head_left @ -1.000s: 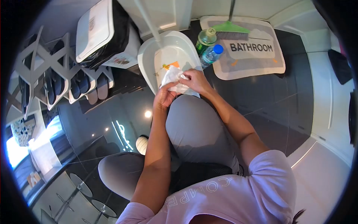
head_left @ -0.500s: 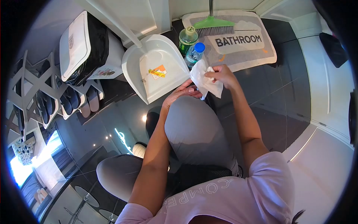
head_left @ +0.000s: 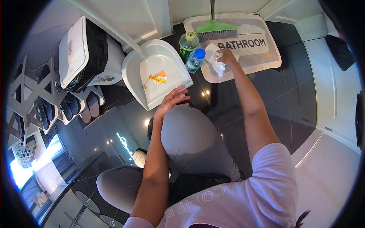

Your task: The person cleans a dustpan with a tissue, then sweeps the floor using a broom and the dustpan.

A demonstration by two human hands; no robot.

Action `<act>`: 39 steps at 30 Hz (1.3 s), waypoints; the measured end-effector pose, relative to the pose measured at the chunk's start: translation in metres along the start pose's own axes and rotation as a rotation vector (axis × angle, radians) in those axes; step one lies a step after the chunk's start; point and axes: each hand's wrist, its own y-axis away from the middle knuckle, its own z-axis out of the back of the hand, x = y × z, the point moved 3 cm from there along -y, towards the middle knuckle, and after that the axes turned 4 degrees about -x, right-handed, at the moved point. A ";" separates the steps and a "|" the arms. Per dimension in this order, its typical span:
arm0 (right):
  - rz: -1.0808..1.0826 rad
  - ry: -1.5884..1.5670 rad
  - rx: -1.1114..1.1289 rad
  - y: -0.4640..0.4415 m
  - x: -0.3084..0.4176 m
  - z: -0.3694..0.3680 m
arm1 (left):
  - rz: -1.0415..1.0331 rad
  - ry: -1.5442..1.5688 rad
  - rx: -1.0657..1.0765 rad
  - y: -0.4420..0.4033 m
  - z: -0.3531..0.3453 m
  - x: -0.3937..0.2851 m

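My right hand (head_left: 228, 57) is closed on a crumpled white tissue (head_left: 217, 69), held over the grey bath mat (head_left: 270, 57) lettered "BATHROOM". My left hand (head_left: 172, 102) holds nothing; its fingers are apart above my bent knee, near the front lip of the white dustpan (head_left: 131, 72). Inside the dustpan lie an orange-and-white piece of packaging (head_left: 162, 80) and a yellow scrap (head_left: 155, 78). Between dustpan and mat stand a green-tinted bottle (head_left: 189, 47) and a clear bottle with a blue cap (head_left: 194, 62).
A broom (head_left: 215, 27) with a green head rests on the mat. To the left are a white trash bin (head_left: 114, 53) with a black liner and a rack (head_left: 32, 93) of slippers. A white door (head_left: 334, 91) stands at the right. The dark tiled floor (head_left: 262, 114) is glossy.
My right hand has moved forward with the tissue, from beside my knee to over the mat. My left hand has come away from the tissue and shifted slightly left.
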 end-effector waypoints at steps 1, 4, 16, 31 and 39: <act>0.007 -0.009 -0.023 0.003 0.000 0.001 | -0.002 0.002 -0.003 0.002 0.004 -0.001; 0.033 -0.046 -0.118 0.015 0.002 0.010 | 0.009 0.019 -0.069 0.005 0.017 -0.003; -0.080 0.028 -0.462 0.037 0.009 0.036 | -0.002 -0.057 -0.142 0.003 0.040 -0.005; -0.202 -1.535 -0.260 0.148 0.157 0.094 | -0.383 -0.675 -1.136 0.042 0.127 -0.052; 0.217 -0.424 -0.181 0.054 0.253 -0.111 | -0.595 -1.029 -1.335 0.030 0.149 -0.035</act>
